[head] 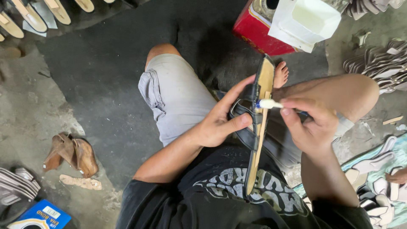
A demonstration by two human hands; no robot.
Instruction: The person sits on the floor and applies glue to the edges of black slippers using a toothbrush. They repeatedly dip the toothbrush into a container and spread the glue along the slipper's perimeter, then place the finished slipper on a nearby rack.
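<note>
Black-strapped sandal at frame centre, on edge over the lap, gripped by left hand around the straps. White-tipped brush pinched in right hand, tip touching the tan insole. Red tin at upper centre.

A red tin can stands on the dark floor beside a white plastic container. Brown shoe uppers lie at left, near a blue box. Grey sole stacks sit at right.

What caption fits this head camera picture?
Seated person's left hand grips a strapped sandal on edge while the right hand dabs it with a white-tipped brush.
</note>
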